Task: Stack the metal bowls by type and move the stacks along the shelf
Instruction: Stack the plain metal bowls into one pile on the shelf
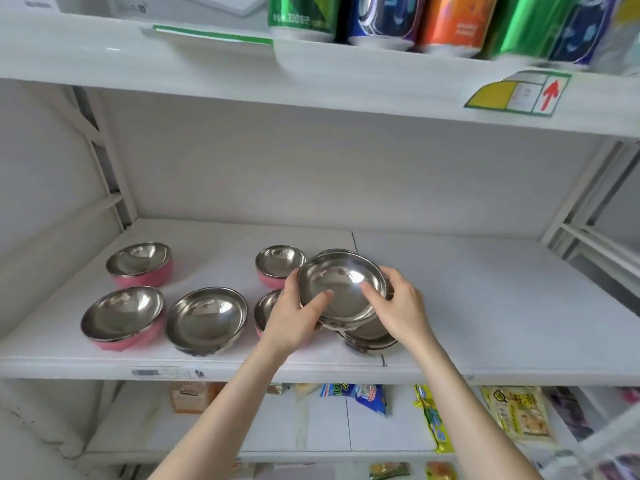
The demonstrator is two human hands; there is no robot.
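Steel bowl [341, 287] gripped at its rim by left hand [294, 318] and right hand [398, 304]

The bowl [341, 287] in your two bare hands is polished metal, mirror-bright and smooth inside. The bowls [138, 259] to your left share that shiny steel lining, some with a matt pink outer shell that looks like plastic. The shelf [485, 306] under them is painted white, flat and dull. Above, glossy printed cans [450, 26]; below, shiny plastic snack packets [516, 414].
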